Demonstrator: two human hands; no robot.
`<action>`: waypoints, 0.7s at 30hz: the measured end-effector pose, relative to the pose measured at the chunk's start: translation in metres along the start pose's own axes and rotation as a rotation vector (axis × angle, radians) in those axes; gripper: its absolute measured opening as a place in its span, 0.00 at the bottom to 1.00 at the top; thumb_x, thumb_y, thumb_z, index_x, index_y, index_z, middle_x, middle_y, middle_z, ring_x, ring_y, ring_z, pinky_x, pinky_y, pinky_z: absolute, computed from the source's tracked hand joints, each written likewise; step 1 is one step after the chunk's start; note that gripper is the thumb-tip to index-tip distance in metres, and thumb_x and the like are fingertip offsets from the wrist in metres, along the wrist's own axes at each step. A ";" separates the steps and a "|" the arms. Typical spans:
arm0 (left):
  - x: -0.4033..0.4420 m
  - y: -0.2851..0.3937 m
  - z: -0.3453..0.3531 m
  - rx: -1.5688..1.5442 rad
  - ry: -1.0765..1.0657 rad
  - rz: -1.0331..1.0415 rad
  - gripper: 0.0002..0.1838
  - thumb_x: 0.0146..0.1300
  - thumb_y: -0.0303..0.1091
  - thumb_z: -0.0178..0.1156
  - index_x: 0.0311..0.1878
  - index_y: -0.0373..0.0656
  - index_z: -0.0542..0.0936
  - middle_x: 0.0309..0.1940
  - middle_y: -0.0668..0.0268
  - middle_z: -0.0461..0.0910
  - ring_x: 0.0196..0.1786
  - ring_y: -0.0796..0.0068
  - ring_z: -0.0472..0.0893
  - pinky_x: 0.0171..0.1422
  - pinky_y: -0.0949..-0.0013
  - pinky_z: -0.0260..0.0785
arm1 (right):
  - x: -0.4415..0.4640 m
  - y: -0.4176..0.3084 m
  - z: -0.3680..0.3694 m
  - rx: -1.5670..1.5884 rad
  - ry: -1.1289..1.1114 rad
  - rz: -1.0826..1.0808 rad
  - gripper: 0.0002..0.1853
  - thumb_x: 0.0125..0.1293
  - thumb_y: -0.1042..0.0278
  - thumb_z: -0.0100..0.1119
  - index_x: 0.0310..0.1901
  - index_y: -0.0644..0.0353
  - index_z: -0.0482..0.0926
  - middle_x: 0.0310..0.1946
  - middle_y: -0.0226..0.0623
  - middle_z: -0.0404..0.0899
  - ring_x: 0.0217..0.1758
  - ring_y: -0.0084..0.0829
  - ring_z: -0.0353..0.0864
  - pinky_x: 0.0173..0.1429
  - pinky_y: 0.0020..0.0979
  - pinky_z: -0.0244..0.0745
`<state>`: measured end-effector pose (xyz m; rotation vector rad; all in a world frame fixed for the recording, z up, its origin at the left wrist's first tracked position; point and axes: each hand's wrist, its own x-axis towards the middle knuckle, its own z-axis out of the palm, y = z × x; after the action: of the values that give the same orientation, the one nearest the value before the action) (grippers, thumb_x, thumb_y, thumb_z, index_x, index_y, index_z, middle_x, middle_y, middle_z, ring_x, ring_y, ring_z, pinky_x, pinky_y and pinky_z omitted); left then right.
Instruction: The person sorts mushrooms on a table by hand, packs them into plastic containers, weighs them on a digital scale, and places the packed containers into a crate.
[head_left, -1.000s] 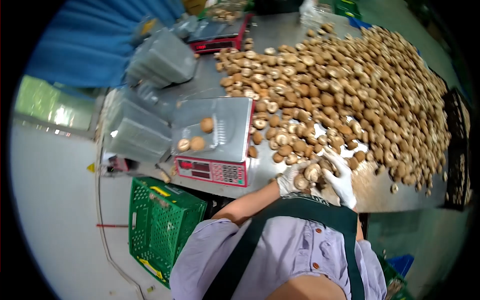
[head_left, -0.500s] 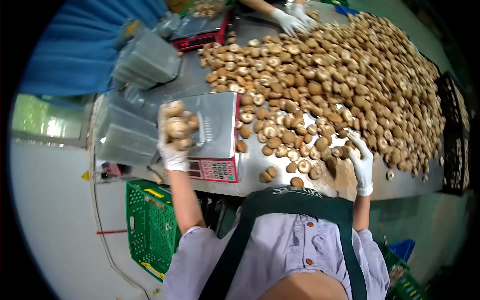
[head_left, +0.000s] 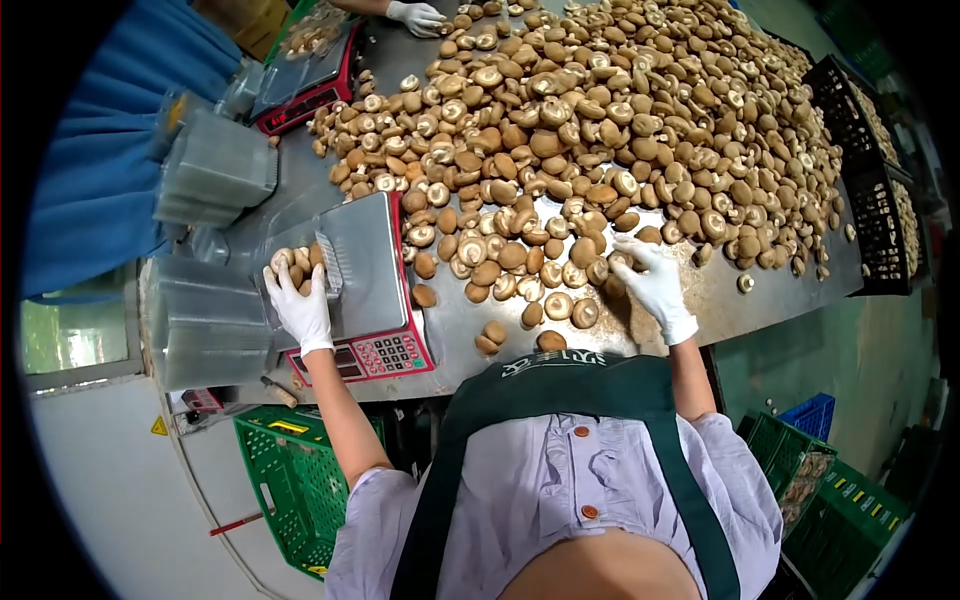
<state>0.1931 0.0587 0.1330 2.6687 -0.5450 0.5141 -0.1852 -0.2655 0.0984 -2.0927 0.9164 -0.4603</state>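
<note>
My left hand (head_left: 302, 312), in a white glove, is curled round several shiitake mushrooms (head_left: 298, 262) in a clear plastic tray (head_left: 329, 262). Beneath the tray is the metal plate of a red digital scale (head_left: 367, 270); my palm hides part of the tray. My right hand (head_left: 655, 288), also gloved, is at the near edge of a large mushroom heap (head_left: 600, 130). Its thumb and fingers are apart, close to a few loose mushrooms (head_left: 585, 252), and I see nothing held between them.
Stacks of clear trays (head_left: 208, 320) stand left of the scale. A second red scale (head_left: 305, 85) is farther back, near a co-worker's gloved hand (head_left: 416, 17). Black crates (head_left: 882, 225) flank the table's right end. Below the table sits a green crate (head_left: 295, 480).
The view has shifted, so the table appears lower and farther left. My left hand has come over the mushrooms on the scale. My right hand stays by the heap, fingers still spread.
</note>
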 end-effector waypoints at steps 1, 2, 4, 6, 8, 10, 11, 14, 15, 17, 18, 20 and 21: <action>-0.002 0.007 -0.002 0.014 0.012 0.004 0.36 0.53 0.49 0.66 0.63 0.44 0.69 0.67 0.50 0.60 0.68 0.51 0.63 0.68 0.58 0.58 | 0.002 -0.002 0.006 -0.043 -0.009 -0.035 0.19 0.54 0.60 0.66 0.47 0.57 0.81 0.47 0.39 0.81 0.51 0.36 0.79 0.56 0.32 0.73; -0.005 0.017 -0.005 0.013 0.012 0.006 0.36 0.53 0.49 0.66 0.63 0.44 0.69 0.67 0.50 0.60 0.68 0.51 0.63 0.68 0.58 0.58 | 0.004 0.007 0.017 -0.096 -0.001 -0.079 0.20 0.54 0.59 0.66 0.49 0.56 0.80 0.46 0.39 0.81 0.51 0.38 0.79 0.56 0.32 0.73; -0.014 0.045 -0.015 0.274 0.045 0.017 0.33 0.53 0.48 0.66 0.61 0.45 0.72 0.67 0.52 0.61 0.66 0.52 0.65 0.66 0.55 0.60 | 0.009 -0.001 0.033 -0.200 0.013 -0.177 0.22 0.53 0.58 0.66 0.50 0.56 0.79 0.46 0.38 0.81 0.51 0.39 0.78 0.55 0.33 0.74; -0.026 0.068 -0.018 0.200 0.199 0.187 0.28 0.54 0.43 0.65 0.58 0.46 0.74 0.64 0.53 0.65 0.63 0.52 0.69 0.65 0.55 0.60 | 0.016 0.001 0.055 -0.360 0.012 -0.251 0.21 0.52 0.61 0.66 0.49 0.55 0.78 0.45 0.34 0.80 0.49 0.38 0.78 0.49 0.33 0.75; -0.041 0.095 -0.010 -0.115 0.195 0.372 0.23 0.55 0.37 0.64 0.55 0.45 0.75 0.61 0.54 0.69 0.62 0.53 0.70 0.63 0.58 0.63 | 0.022 0.005 0.063 -0.352 -0.039 -0.191 0.19 0.53 0.63 0.65 0.48 0.54 0.78 0.45 0.34 0.78 0.49 0.37 0.78 0.48 0.33 0.75; -0.068 0.134 0.008 -0.459 -0.089 0.501 0.20 0.54 0.31 0.64 0.52 0.45 0.76 0.58 0.56 0.72 0.58 0.56 0.73 0.59 0.60 0.66 | 0.024 0.009 0.062 -0.221 0.028 -0.152 0.18 0.52 0.64 0.66 0.45 0.55 0.80 0.39 0.35 0.81 0.41 0.35 0.81 0.46 0.31 0.76; -0.081 0.154 0.016 -0.442 -0.265 0.592 0.20 0.54 0.32 0.64 0.51 0.45 0.77 0.56 0.57 0.73 0.56 0.57 0.74 0.58 0.60 0.67 | 0.024 0.007 0.055 -0.110 -0.002 -0.016 0.18 0.52 0.63 0.66 0.46 0.54 0.81 0.36 0.36 0.81 0.39 0.31 0.81 0.44 0.29 0.76; -0.127 0.195 0.056 -0.496 -0.436 0.889 0.19 0.53 0.35 0.63 0.49 0.45 0.77 0.53 0.58 0.74 0.53 0.60 0.74 0.55 0.60 0.68 | 0.020 0.020 0.027 0.376 -0.020 0.173 0.22 0.54 0.62 0.67 0.50 0.60 0.79 0.37 0.32 0.82 0.38 0.21 0.79 0.43 0.23 0.74; -0.141 0.205 0.070 -0.439 -0.517 0.990 0.19 0.54 0.36 0.61 0.50 0.46 0.76 0.54 0.59 0.73 0.54 0.61 0.74 0.56 0.59 0.66 | 0.016 0.018 0.014 0.581 0.009 0.265 0.23 0.55 0.62 0.66 0.52 0.62 0.78 0.39 0.31 0.82 0.39 0.22 0.79 0.45 0.23 0.73; -0.155 0.218 0.093 -0.271 -0.578 1.193 0.22 0.54 0.37 0.59 0.54 0.47 0.74 0.56 0.60 0.72 0.54 0.63 0.72 0.57 0.57 0.62 | 0.009 0.032 -0.011 0.950 0.059 0.388 0.25 0.57 0.63 0.63 0.55 0.64 0.74 0.45 0.33 0.81 0.44 0.23 0.78 0.51 0.25 0.71; -0.155 0.226 0.098 -0.240 -0.504 1.236 0.20 0.56 0.35 0.55 0.54 0.47 0.74 0.56 0.59 0.72 0.54 0.64 0.73 0.57 0.56 0.61 | 0.006 0.037 -0.022 1.090 0.053 0.257 0.24 0.59 0.61 0.58 0.57 0.63 0.73 0.49 0.35 0.79 0.49 0.26 0.77 0.53 0.30 0.71; -0.144 0.241 0.105 -0.148 -0.501 1.312 0.18 0.58 0.33 0.52 0.53 0.47 0.74 0.57 0.59 0.72 0.54 0.65 0.73 0.55 0.58 0.62 | -0.009 0.064 -0.039 1.428 0.127 0.343 0.25 0.61 0.61 0.54 0.59 0.63 0.71 0.52 0.37 0.77 0.53 0.29 0.75 0.55 0.34 0.71; -0.140 0.248 0.108 -0.128 -0.556 1.332 0.17 0.60 0.31 0.49 0.52 0.45 0.75 0.55 0.59 0.73 0.52 0.66 0.73 0.52 0.59 0.64 | -0.012 0.070 -0.049 1.489 0.101 0.307 0.25 0.62 0.60 0.51 0.60 0.63 0.70 0.54 0.38 0.76 0.55 0.31 0.75 0.55 0.39 0.72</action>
<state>-0.0054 -0.1573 0.0503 1.9287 -2.3962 -0.0109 -0.2536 -0.3120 0.0742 -0.5733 0.5727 -0.7538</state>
